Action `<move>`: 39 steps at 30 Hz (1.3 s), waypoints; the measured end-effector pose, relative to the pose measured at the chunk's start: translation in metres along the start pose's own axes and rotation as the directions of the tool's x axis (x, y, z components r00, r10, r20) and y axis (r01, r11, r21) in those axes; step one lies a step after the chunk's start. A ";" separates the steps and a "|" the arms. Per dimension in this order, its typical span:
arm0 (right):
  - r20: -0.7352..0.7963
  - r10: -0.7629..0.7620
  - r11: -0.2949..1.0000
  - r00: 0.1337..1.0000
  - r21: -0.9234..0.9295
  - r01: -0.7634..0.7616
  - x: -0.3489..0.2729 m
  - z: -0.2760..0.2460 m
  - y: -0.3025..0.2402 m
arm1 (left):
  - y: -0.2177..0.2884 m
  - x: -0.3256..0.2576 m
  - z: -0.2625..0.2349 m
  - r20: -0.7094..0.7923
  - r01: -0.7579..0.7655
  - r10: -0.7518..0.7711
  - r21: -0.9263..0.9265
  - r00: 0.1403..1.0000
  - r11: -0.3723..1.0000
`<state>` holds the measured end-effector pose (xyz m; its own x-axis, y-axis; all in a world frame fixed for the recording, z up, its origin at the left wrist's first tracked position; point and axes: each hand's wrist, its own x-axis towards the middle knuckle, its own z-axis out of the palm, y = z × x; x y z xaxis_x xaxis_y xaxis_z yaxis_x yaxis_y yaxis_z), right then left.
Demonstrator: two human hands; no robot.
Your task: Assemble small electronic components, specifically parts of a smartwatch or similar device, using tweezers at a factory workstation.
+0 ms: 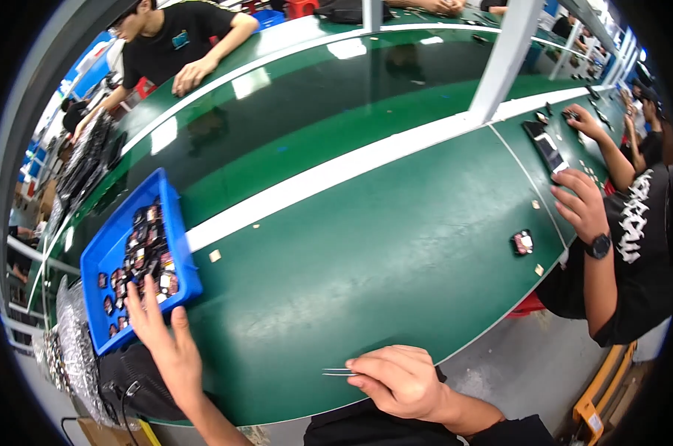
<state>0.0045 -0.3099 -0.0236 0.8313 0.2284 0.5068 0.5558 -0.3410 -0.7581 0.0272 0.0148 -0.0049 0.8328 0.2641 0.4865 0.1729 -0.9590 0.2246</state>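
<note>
My left hand (163, 340) reaches to the near edge of a blue plastic bin (174, 223), its fingers stretched out and apart over the rim. Inside the bin lie several small black electronic parts (145, 241) with reddish and white patches. Whether my fingertips touch any of them I cannot tell. Close to the table's front edge, my right hand (400, 383) is closed in a pinch around metal tweezers (336, 372), whose thin prongs point left. Another small black part (523, 242) with a pale patch rests on the green table (336, 282), far from both hands.
A grey upright post (504, 63) stands beyond the white strip. At the right, a co-worker's hands (583, 201) work by a black tray (546, 147). Another person (177, 44) sits across the table. A black bag (132, 383) and bubble wrap (75, 349) sit below the bin.
</note>
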 end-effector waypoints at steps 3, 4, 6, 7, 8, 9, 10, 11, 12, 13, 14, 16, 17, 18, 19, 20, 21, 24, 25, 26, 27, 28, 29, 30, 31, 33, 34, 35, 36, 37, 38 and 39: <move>0.025 0.018 0.993 1.000 -0.121 -0.015 -0.001 -0.024 -0.004 | 0.009 -0.002 -0.010 -0.024 0.009 -0.011 -0.083 1.000 0.997; -0.071 0.101 0.982 0.992 -0.156 -0.112 -0.002 -0.034 -0.001 | 0.011 -0.003 -0.012 -0.018 -0.005 0.003 -0.098 1.000 0.995; -0.263 0.223 0.905 0.939 -0.303 -0.300 -0.001 -0.056 0.007 | 0.021 -0.011 -0.012 -0.024 -0.006 0.000 -0.279 1.000 0.960; -0.359 0.249 0.823 0.900 -0.411 -0.392 0.000 -0.070 0.014 | 0.027 -0.017 -0.008 -0.056 -0.009 -0.013 -0.379 0.998 0.925; -0.449 0.257 0.750 0.856 -0.466 -0.470 0.003 -0.086 0.020 | 0.032 -0.028 -0.014 0.029 0.014 0.000 -0.492 1.000 0.870; -0.535 0.255 0.663 0.806 -0.510 -0.548 0.006 -0.100 0.031 | 0.040 -0.036 -0.015 0.118 0.052 0.023 -0.596 0.993 0.801; -0.581 0.236 0.557 0.779 -0.576 -0.598 0.006 -0.111 0.042 | 0.054 -0.047 -0.012 0.110 0.061 0.017 -0.669 0.994 0.740; -0.625 0.212 0.439 0.751 -0.626 -0.645 0.004 -0.120 0.052 | 0.072 -0.052 -0.020 0.230 0.077 0.146 -0.743 0.962 0.665; -0.655 0.267 0.403 0.707 -0.591 -0.699 0.006 -0.125 0.057 | 0.080 -0.060 -0.019 0.258 0.037 0.233 -0.741 0.938 0.670; -0.677 0.320 0.367 0.663 -0.557 -0.745 0.008 -0.127 0.061 | 0.087 -0.071 -0.015 0.295 0.061 0.272 -0.773 0.916 0.631; -0.620 0.320 0.368 0.716 -0.616 -0.697 0.003 -0.127 0.068 | 0.094 -0.079 -0.013 0.353 0.135 0.298 -0.814 0.887 0.565; -0.593 0.349 0.398 0.725 -0.607 -0.688 0.006 -0.123 0.064 | 0.107 -0.087 -0.012 0.374 0.150 0.370 -0.847 0.851 0.510; -0.572 0.374 0.425 0.730 -0.594 -0.683 0.009 -0.119 0.061 | 0.113 -0.089 -0.013 0.359 0.125 0.399 -0.855 0.844 0.504; -0.546 0.338 0.444 0.766 -0.626 -0.642 0.010 -0.115 0.055 | 0.116 -0.098 -0.008 0.320 0.145 0.359 -0.888 0.877 0.436; -0.529 0.316 0.485 0.788 -0.623 -0.613 0.012 -0.104 0.057 | 0.120 -0.102 0.004 0.289 0.162 0.313 -0.912 0.905 0.376; -0.521 0.352 0.502 0.778 -0.596 -0.627 0.013 -0.092 0.055 | 0.122 -0.105 0.009 0.268 0.173 0.252 -0.923 0.930 0.343; -0.516 0.377 0.516 0.769 -0.573 -0.637 0.015 -0.083 0.050 | 0.120 -0.105 0.011 0.267 0.173 0.246 -0.922 0.932 0.347; -0.444 0.367 0.619 0.818 -0.540 -0.570 0.016 -0.062 0.041 | 0.111 -0.110 0.012 0.356 0.325 0.141 -0.924 0.924 0.200; -0.422 0.374 0.663 0.826 -0.502 -0.556 0.016 -0.054 0.039 | 0.107 -0.110 0.009 0.355 0.324 0.134 -0.923 0.925 0.207; -0.383 0.380 0.659 0.842 -0.527 -0.537 0.014 -0.048 0.035 | 0.105 -0.106 0.005 0.403 0.376 0.190 -0.912 0.895 0.164; -0.326 0.373 0.724 0.869 -0.484 -0.492 0.011 -0.042 0.034 | 0.104 -0.103 0.003 0.446 0.429 0.248 -0.895 0.860 0.125; -0.261 0.342 0.805 0.903 -0.414 -0.425 0.011 -0.037 0.031 | 0.104 -0.102 0.003 0.448 0.429 0.247 -0.894 0.859 0.129; -0.196 0.303 0.874 0.933 -0.332 -0.354 0.011 -0.032 0.027 | 0.105 -0.103 0.003 0.471 0.470 0.236 -0.880 0.850 0.066; -0.123 0.357 0.917 0.926 -0.142 -0.372 0.013 -0.029 0.016 | 0.106 -0.103 0.002 0.491 0.504 0.228 -0.864 0.840 0.005; -0.041 0.394 0.918 0.918 0.052 -0.392 0.013 -0.028 0.006 | 0.105 -0.103 0.001 0.492 0.503 0.224 -0.864 0.841 0.012; 0.112 0.310 0.915 0.944 0.234 -0.328 0.002 -0.020 0.005 | 0.105 -0.104 0.000 0.555 0.584 0.209 -0.802 0.805 -0.122; 0.137 0.230 0.920 0.964 0.291 -0.261 0.003 -0.016 0.004 | 0.107 -0.104 0.000 0.557 0.585 0.208 -0.803 0.804 -0.115; 0.157 0.147 0.916 0.977 0.350 -0.194 0.007 -0.011 0.001 | 0.108 -0.103 0.001 0.583 0.615 0.205 -0.772 0.786 -0.163; 0.158 0.039 0.920 0.987 0.380 -0.098 0.008 -0.003 0.006 | 0.110 -0.102 0.001 0.609 0.640 0.201 -0.739 0.768 -0.209; 0.192 0.012 0.918 0.981 0.388 -0.087 0.011 0.000 0.003 | 0.115 -0.098 -0.001 0.593 0.623 0.192 -0.753 0.782 -0.213; 0.195 -0.016 0.919 0.981 0.389 -0.062 0.009 0.006 0.007 | 0.116 -0.098 0.001 0.619 0.649 0.197 -0.710 0.760 -0.273; 0.198 -0.046 0.920 0.979 0.390 -0.036 0.007 0.011 0.011 | 0.115 -0.099 0.004 0.642 0.669 0.204 -0.664 0.739 -0.333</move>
<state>0.0163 -0.3021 -0.0331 0.7886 0.4197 0.4495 0.4815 0.0334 -0.8758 -0.0332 -0.1218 -0.0305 0.9883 -0.0664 -0.1370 0.1505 0.5646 0.8116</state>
